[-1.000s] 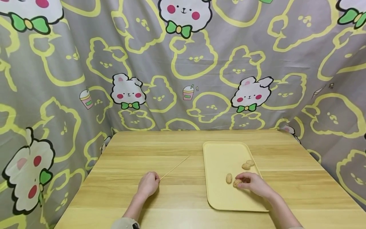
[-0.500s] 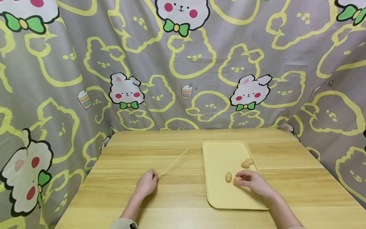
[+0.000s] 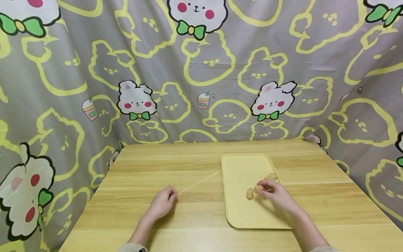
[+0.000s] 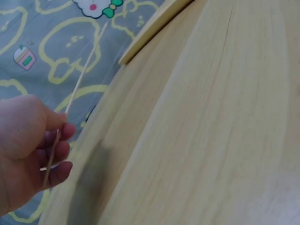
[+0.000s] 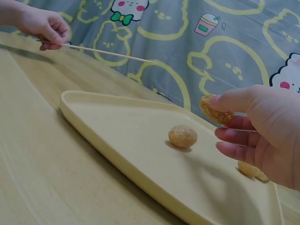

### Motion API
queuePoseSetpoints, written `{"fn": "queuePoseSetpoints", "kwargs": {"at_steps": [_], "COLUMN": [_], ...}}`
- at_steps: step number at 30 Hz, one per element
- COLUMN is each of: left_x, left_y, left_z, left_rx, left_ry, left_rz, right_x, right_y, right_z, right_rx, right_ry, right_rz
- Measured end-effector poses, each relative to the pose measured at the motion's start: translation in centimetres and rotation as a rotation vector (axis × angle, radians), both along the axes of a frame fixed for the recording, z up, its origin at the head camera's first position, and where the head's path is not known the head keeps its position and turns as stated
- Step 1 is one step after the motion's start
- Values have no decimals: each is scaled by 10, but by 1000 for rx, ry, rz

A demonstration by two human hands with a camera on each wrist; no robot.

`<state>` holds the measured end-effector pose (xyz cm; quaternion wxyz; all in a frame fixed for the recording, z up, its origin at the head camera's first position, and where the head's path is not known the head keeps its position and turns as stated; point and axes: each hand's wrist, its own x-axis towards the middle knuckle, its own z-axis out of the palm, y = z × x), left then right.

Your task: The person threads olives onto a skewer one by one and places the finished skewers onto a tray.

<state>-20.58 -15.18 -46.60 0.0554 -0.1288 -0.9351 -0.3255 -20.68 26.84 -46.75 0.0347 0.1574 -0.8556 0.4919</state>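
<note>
Where the thin stick [image 3: 199, 182] lies: while the left hand [image 3: 163, 202] pinches it between thumb and index finger, its lower part passes across the other fingers, and its long part points away, forward and to the right.
Left fingers: grasping the stick; the thumb is laid on it, and the other fingers are loosely bent, as the left wrist view shows.
Stick tip: raised above the table [image 3: 189, 224], near the left edge of the tray [image 3: 244, 217] in the head view; whether it reaches over the rim, one cannot tell.
Right fingers: the right hand [image 3: 279, 198] is grasping one brown lumpy piece [image 5: 214, 112] between thumb and fingertips, with the lower fingers bent below.
Held piece: lifted above the tray, its left side outside the fingers.
Nearest piece: a similar piece [image 5: 183, 137] lies on the tray, just left of the held one in the head view, apart from the fingers.
Far pair: two more pieces [image 3: 272, 176] lie together near the tray's right edge, partly hidden by the right hand.
</note>
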Motion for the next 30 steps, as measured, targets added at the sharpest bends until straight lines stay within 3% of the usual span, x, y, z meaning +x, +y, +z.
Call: {"fn": "queuePoseSetpoints", "kwargs": {"at_steps": [6, 13, 18, 24, 30], "left_x": [1, 1, 1, 2, 3], "left_y": [7, 11, 14, 14, 14], "left_z": [5, 5, 7, 10, 12], "left_rx": [61, 110, 208, 301, 338], "left_ry": [21, 48, 13, -4, -24], "left_rz": [-24, -67, -95, -112, -125], "right_x": [-4, -9, -12, -16, -17], "right_y": [-7, -18, -28, -41, -47], "right_z": [9, 19, 23, 21, 17], "right_rx": [-15, -106, -190, -328, -352], "right_ry": [88, -10, -14, -60, -105], "right_rz": [8, 31, 42, 18, 30]}}
